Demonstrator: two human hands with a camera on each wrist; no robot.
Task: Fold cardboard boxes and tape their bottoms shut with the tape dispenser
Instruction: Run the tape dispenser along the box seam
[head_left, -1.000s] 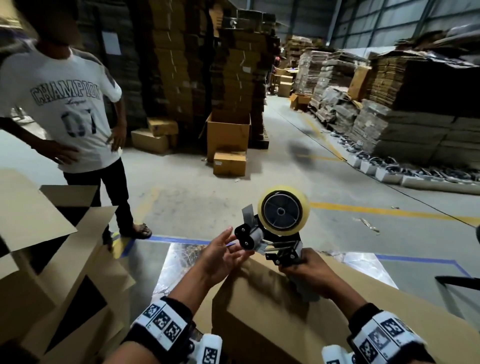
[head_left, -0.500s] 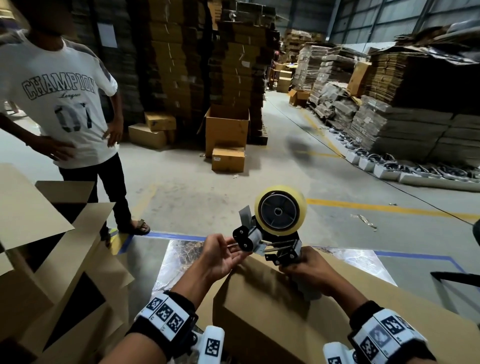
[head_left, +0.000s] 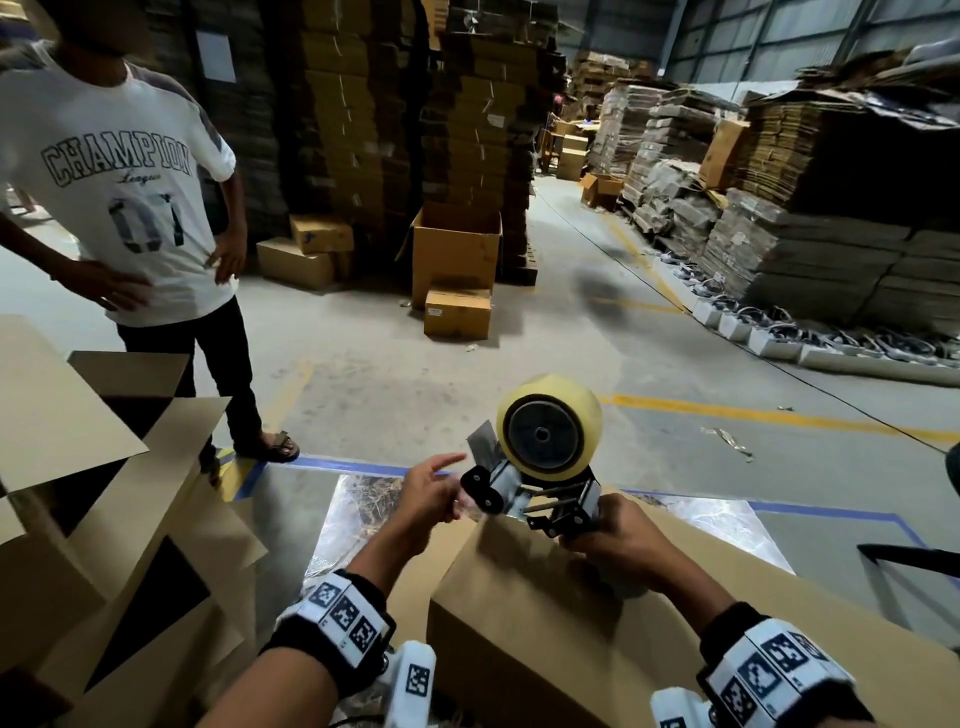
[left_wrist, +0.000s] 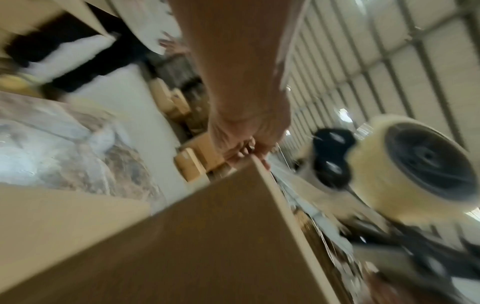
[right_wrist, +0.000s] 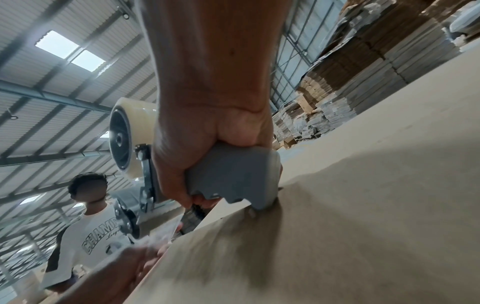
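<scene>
A brown cardboard box (head_left: 571, 649) lies in front of me, flat side up. My right hand (head_left: 597, 538) grips the grey handle (right_wrist: 233, 170) of the tape dispenser (head_left: 540, 493), which stands at the box's far edge with its clear tape roll (head_left: 549, 426) on top. My left hand (head_left: 457, 499) is at the dispenser's black roller and pinches the loose end of clear tape (right_wrist: 166, 232), index finger pointing out. In the blurred left wrist view the left hand (left_wrist: 249, 148) sits just past the box edge (left_wrist: 262, 170), with the tape roll (left_wrist: 415, 170) to its right.
A person in a white T-shirt (head_left: 130, 208) stands at the left, hands on hips. Opened boxes with raised flaps (head_left: 104, 493) are at my left. A shiny sheet (head_left: 363, 509) covers the floor ahead. Box stacks (head_left: 467, 130) and flat cardboard piles (head_left: 831, 234) line the aisle.
My left hand has closed onto the tape end at the roller and its index finger now sticks out. The dispenser and right hand have stayed at the box's far edge.
</scene>
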